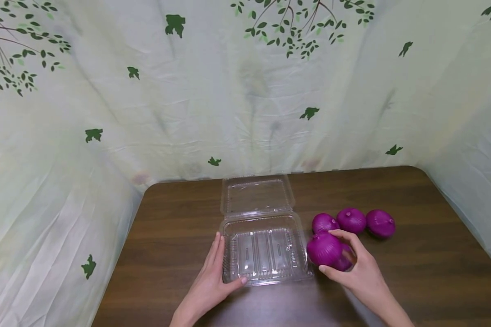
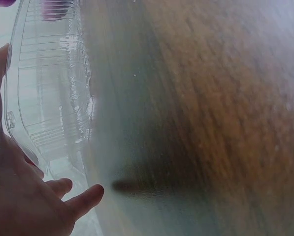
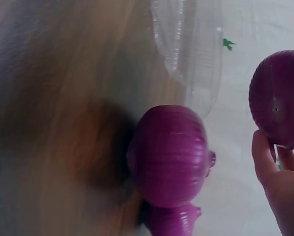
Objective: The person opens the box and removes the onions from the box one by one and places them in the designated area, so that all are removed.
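Note:
My right hand (image 1: 364, 268) holds a purple-red onion (image 1: 324, 249) between thumb and fingers, raised beside the right edge of a clear plastic clamshell container (image 1: 266, 280). In the right wrist view the held onion (image 3: 279, 93) is up off the table, with another onion (image 3: 171, 152) on the wood. Behind the held one, a further onion (image 1: 343, 261) is partly hidden. My left hand (image 1: 212, 281) rests against the container's left side, fingers straight along it and thumb at the front rim. From the left wrist, the container (image 2: 53, 93) shows beside that hand.
The container's lid (image 1: 258, 195) lies folded back toward the curtain. A row of onions, left onion (image 1: 324, 222), middle onion (image 1: 352, 220) and right onion (image 1: 380, 223), sits right of the container. A leaf-print curtain (image 1: 249, 113) hangs behind the brown wooden table (image 1: 167, 227).

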A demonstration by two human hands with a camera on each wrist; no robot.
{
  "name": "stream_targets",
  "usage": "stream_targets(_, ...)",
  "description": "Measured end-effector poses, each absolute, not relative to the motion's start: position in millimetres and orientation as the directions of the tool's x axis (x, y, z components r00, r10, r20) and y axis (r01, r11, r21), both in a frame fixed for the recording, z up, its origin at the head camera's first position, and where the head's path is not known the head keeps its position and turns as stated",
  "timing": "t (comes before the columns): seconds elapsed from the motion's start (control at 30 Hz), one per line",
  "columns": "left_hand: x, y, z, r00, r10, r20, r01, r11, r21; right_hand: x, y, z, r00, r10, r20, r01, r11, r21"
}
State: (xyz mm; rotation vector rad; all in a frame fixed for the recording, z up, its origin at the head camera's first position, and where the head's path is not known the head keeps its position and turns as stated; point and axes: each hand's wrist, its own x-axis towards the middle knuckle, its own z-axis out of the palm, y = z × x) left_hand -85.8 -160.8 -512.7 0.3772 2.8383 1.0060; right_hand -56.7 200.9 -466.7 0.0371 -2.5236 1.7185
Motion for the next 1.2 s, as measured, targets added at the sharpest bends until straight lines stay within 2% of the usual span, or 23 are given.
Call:
stream_targets(0.43,-86,-159,-512,-0.965,0.262,-0.022,0.192,0.760,0.621,-47,224,-471,-0.981,-0.027,0.192,-0.182,0.469,-0.864)
stream_targets(0.67,-86,-160,-512,-0.965,0.262,-0.025,0.191,0.760,0.621,-48,241,-473,-0.978,-0.003,0.208,-0.181,0.512,-0.840)
stream_targets(1.2,-85,-161,-511,-0.966,0.254,-0.035,0.177,0.757,0.629,-45,271,-484,-0.979,0.092,0.183,-0.111,0.512,-0.852)
